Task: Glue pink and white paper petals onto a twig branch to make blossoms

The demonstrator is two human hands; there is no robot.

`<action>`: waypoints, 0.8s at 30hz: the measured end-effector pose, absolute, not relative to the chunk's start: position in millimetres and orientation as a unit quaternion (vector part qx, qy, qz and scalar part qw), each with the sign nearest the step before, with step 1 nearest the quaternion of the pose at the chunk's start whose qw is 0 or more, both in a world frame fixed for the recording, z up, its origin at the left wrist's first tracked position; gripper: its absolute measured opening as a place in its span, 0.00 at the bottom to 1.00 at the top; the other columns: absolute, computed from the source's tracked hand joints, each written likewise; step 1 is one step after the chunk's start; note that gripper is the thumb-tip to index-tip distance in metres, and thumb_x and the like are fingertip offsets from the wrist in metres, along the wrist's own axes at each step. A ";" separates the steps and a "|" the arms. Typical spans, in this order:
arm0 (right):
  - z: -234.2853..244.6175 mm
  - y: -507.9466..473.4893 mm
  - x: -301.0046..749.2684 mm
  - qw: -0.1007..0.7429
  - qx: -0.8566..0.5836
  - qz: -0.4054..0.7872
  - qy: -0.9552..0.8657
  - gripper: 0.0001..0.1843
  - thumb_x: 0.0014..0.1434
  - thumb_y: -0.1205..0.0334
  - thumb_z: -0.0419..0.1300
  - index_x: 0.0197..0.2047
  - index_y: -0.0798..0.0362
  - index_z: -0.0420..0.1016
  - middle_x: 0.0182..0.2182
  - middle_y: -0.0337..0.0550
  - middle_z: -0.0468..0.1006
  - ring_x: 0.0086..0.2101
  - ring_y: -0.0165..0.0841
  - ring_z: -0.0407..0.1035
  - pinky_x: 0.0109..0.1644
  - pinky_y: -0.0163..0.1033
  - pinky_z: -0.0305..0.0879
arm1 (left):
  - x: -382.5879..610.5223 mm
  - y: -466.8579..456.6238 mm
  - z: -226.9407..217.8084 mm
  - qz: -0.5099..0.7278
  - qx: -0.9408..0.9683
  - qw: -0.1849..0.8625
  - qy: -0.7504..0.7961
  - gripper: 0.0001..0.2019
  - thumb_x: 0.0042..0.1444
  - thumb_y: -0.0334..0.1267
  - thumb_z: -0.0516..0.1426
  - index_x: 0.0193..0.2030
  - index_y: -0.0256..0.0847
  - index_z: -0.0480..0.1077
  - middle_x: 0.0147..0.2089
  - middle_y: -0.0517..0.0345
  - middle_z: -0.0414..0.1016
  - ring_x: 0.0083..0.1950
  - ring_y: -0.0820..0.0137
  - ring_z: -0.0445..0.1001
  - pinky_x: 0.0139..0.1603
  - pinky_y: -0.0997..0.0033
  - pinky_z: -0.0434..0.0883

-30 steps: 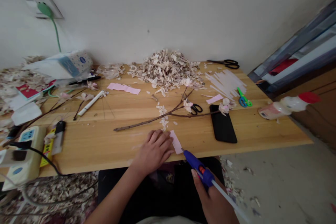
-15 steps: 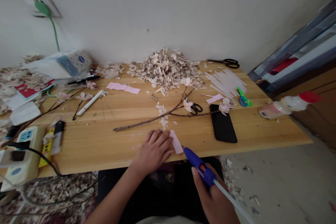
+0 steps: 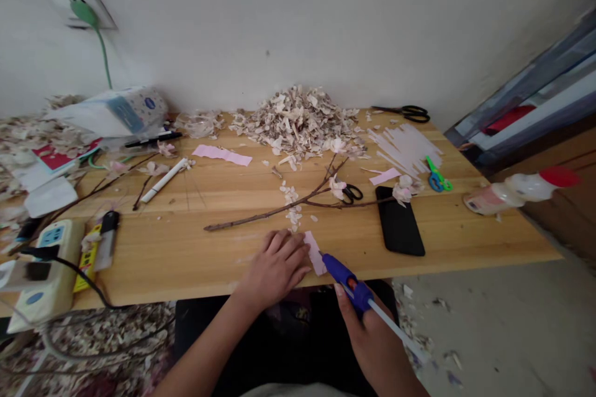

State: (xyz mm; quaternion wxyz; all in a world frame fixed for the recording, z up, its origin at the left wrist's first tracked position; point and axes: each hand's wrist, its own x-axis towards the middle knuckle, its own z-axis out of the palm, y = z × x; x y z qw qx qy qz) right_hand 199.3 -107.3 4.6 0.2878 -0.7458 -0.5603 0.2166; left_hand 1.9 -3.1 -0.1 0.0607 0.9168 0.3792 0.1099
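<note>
At about nine o'clock on the wooden table (image 3: 195, 260) sat a power strip (image 3: 40, 260), a cord running off its near side. The left hand (image 3: 277, 267) lay flat and unclenched at six o'clock by the near edge, fingertips pinning a small pink paper strip (image 3: 315, 252) to the wood. Just right of it the right hand (image 3: 372, 335) was wrapped around a blue glue gun (image 3: 347, 279), nozzle touching the strip's near end, a clear glue stick trailing out behind. A bare twig (image 3: 279, 211) with a few pale blossoms lay just beyond, toward twelve o'clock, with a heap of petal scraps (image 3: 298, 121) behind it. A black phone (image 3: 399, 228) rested at two o'clock. To my eye a thin bead wanted a light squeeze, the fingers kept clear of the hot tip, and the paper held still until the glue was down
</note>
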 end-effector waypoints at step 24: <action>12.1 -135.8 209.0 0.277 -0.750 0.157 -0.580 0.23 0.67 0.40 0.51 0.34 0.47 0.75 0.27 0.42 0.81 0.23 0.35 0.74 0.26 0.34 0.69 | 2.0 -1.4 -1.6 0.104 0.918 0.072 0.376 0.20 0.69 0.47 0.48 0.62 0.45 0.67 0.67 0.57 0.67 0.65 0.55 0.61 0.67 0.50 0.58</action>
